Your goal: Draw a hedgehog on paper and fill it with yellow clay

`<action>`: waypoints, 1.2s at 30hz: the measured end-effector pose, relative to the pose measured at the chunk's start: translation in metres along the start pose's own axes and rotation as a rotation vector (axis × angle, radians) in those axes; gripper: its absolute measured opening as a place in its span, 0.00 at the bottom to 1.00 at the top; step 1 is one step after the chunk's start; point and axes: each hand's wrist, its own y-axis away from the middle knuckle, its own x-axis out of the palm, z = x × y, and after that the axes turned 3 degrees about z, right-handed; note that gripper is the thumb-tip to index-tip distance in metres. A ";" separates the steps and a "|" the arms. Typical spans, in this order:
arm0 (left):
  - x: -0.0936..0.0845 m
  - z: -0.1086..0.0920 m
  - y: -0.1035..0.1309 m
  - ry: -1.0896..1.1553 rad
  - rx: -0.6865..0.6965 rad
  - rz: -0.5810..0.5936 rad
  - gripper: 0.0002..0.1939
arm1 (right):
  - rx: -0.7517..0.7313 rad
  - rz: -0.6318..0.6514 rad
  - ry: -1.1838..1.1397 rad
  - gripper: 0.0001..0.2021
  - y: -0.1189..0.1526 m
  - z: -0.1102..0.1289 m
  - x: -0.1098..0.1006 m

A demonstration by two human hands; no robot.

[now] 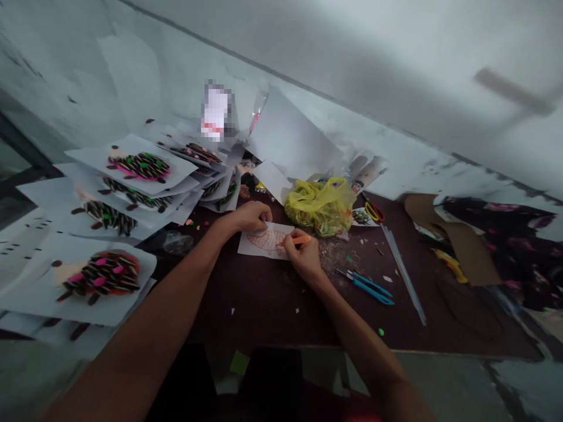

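A small white paper (255,248) with an orange line drawing lies on the dark table (264,310). My right hand (303,255) is closed round an orange marker (300,240), its tip at the drawing. At the paper's upper left edge rests my left hand (255,217), fingers curled; whether they pinch the paper is too small to tell. Just beyond my right hand sits a yellow plastic bag (321,205) full of scraps.
Stacked sheets with hedgehog collages (101,281) cover the left side. To the right lie blue snips (369,287), clear sticks (404,275), red-yellow scissors (375,211), a yellow cutter (451,265) and brown cardboard (472,258). A wall rises behind the table.
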 end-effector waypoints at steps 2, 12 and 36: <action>0.000 0.001 -0.001 -0.001 0.004 0.006 0.13 | 0.002 0.023 -0.030 0.13 0.000 0.000 0.001; -0.001 0.000 0.000 0.000 -0.003 0.017 0.15 | 0.030 -0.065 0.018 0.13 -0.003 -0.003 -0.009; 0.000 0.001 0.000 -0.001 0.007 0.007 0.15 | 0.053 -0.095 0.013 0.13 -0.004 -0.005 -0.011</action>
